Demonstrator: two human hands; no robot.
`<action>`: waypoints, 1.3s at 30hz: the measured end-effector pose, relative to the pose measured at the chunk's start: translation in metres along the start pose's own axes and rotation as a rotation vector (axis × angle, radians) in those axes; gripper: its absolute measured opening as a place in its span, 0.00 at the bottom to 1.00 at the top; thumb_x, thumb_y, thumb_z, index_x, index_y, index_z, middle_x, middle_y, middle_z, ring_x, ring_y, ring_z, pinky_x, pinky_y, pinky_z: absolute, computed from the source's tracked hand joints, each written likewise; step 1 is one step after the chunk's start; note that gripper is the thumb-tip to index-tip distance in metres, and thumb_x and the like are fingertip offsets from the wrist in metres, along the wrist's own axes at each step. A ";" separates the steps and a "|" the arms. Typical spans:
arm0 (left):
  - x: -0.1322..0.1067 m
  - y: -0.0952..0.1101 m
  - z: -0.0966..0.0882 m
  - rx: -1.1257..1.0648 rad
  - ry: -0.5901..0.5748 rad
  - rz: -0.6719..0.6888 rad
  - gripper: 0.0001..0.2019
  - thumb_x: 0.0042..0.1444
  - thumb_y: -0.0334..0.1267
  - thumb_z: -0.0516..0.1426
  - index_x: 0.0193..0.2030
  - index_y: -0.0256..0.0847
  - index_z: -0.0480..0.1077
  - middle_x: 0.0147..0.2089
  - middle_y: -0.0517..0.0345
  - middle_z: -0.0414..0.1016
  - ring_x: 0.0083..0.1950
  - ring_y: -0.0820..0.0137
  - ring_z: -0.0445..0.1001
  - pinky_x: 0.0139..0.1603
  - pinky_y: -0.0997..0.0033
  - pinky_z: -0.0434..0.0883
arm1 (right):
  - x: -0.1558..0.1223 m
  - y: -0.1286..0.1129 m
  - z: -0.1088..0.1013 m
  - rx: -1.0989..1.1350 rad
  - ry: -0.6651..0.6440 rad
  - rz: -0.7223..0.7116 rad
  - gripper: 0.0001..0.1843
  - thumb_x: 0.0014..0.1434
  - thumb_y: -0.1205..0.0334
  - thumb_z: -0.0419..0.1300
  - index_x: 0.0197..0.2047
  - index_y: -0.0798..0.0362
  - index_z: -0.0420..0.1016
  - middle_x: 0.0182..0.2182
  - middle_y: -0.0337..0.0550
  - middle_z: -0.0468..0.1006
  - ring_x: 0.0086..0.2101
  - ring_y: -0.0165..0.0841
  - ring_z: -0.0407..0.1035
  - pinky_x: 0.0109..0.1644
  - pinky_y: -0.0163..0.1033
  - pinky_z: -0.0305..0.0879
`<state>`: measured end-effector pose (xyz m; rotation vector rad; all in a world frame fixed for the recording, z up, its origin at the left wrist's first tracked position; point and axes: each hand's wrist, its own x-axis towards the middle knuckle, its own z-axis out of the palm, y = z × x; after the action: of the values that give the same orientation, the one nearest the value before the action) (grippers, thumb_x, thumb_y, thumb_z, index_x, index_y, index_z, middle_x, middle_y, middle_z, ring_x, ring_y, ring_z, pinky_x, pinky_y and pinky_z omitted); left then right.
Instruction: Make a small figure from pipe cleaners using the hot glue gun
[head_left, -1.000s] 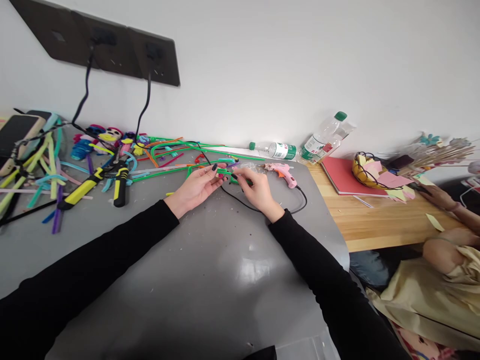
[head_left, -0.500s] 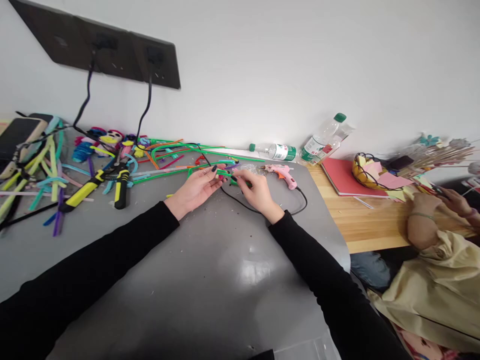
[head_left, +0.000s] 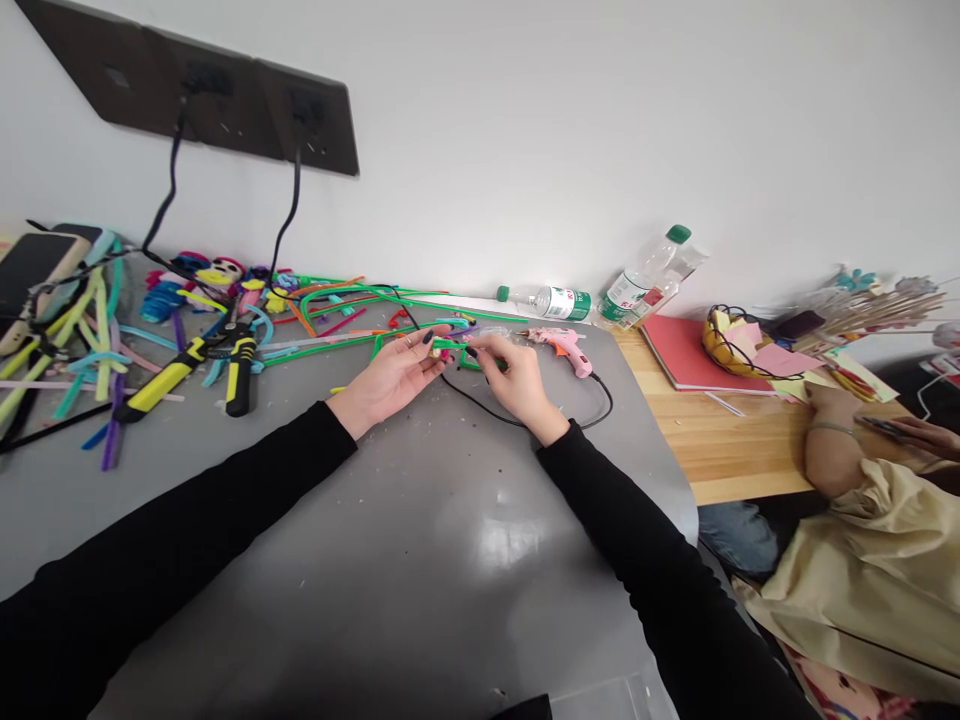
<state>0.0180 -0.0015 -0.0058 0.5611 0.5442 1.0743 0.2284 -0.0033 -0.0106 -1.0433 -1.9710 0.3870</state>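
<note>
Left hand [head_left: 394, 378] and right hand [head_left: 516, 380] still pinch a green stem [head_left: 448, 344]
At three o'clock, a co-worker's forearm [head_left: 831, 452] has shifted inward.

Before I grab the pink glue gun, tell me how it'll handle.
The pink glue gun will probably tug on the black cord running from its handle. Lying flat with that handle angled, it seems unlikely to roll. It looks hard-shelled, so should feel stiff.

On the gray table [head_left: 420, 560], pliers [head_left: 180, 367] and pipe cleaners [head_left: 103, 330] lie at ten o'clock, a bottle [head_left: 561, 303] at one, a glue gun [head_left: 568, 346] at two.
</note>
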 end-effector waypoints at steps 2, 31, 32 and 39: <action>0.000 0.000 0.000 0.000 0.001 0.005 0.07 0.61 0.23 0.65 0.44 0.32 0.82 0.31 0.56 0.79 0.35 0.74 0.78 0.44 0.75 0.77 | 0.000 0.000 0.000 0.008 0.001 -0.001 0.11 0.71 0.60 0.55 0.44 0.52 0.79 0.28 0.39 0.78 0.25 0.28 0.64 0.34 0.34 0.62; 0.005 -0.017 -0.009 0.283 0.040 0.084 0.20 0.39 0.47 0.79 0.34 0.38 0.82 0.37 0.55 0.81 0.41 0.69 0.77 0.50 0.67 0.76 | 0.001 -0.013 0.005 0.084 -0.166 0.007 0.08 0.68 0.61 0.54 0.35 0.51 0.67 0.26 0.36 0.69 0.26 0.28 0.56 0.34 0.36 0.55; 0.005 -0.017 -0.009 0.277 0.045 0.080 0.20 0.38 0.47 0.80 0.33 0.38 0.82 0.37 0.55 0.81 0.40 0.70 0.77 0.49 0.67 0.76 | 0.002 -0.013 0.005 0.084 -0.167 0.001 0.08 0.68 0.61 0.54 0.34 0.51 0.67 0.27 0.36 0.69 0.25 0.28 0.56 0.34 0.36 0.55; 0.004 -0.015 -0.010 0.265 0.053 0.046 0.18 0.43 0.45 0.78 0.33 0.37 0.80 0.35 0.57 0.80 0.36 0.72 0.77 0.42 0.69 0.78 | 0.001 -0.015 0.006 0.070 -0.179 0.009 0.08 0.67 0.61 0.55 0.35 0.51 0.68 0.28 0.37 0.71 0.26 0.29 0.57 0.33 0.36 0.57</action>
<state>0.0227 -0.0022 -0.0240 0.7817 0.7289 1.0695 0.2156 -0.0112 -0.0042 -1.0024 -2.0949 0.5676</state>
